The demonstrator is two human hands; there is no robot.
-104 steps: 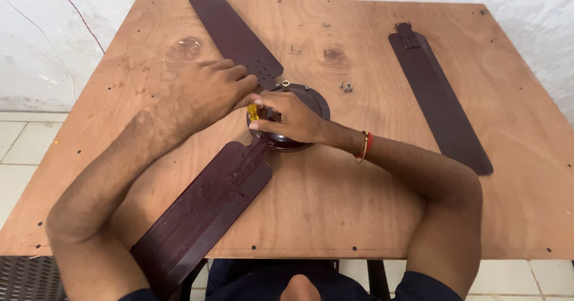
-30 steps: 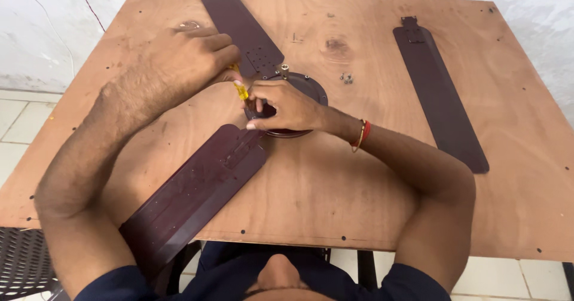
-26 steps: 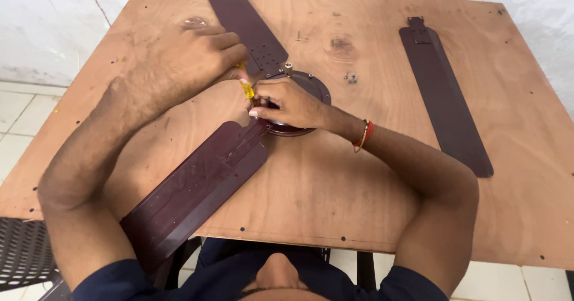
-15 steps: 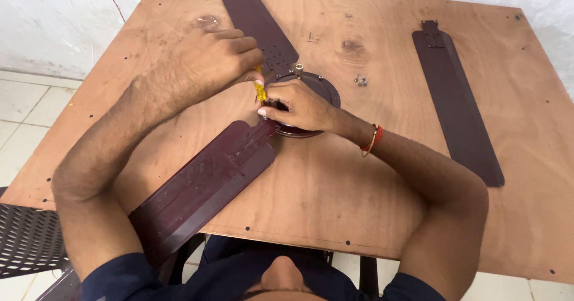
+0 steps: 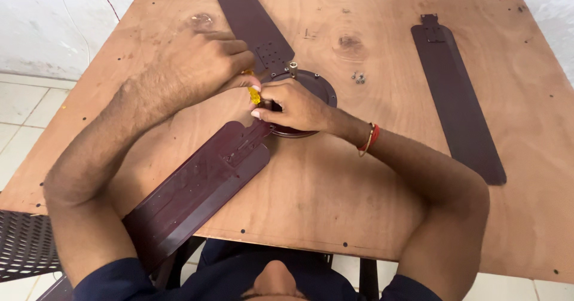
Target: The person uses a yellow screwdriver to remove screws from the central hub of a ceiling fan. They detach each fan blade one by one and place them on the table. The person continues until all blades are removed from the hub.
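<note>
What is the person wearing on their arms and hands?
Both arms are bare up to short dark navy sleeves. The right wrist has a red thread band and a thin metal bangle. The left hand and right hand wear no gloves.

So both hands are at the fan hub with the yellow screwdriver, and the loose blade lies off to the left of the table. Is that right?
Not quite. The head view shows the loose blade lying on the right side of the table, apart from the hub. The rest holds: left hand and right hand meet at the hub around the yellow screwdriver.
</note>
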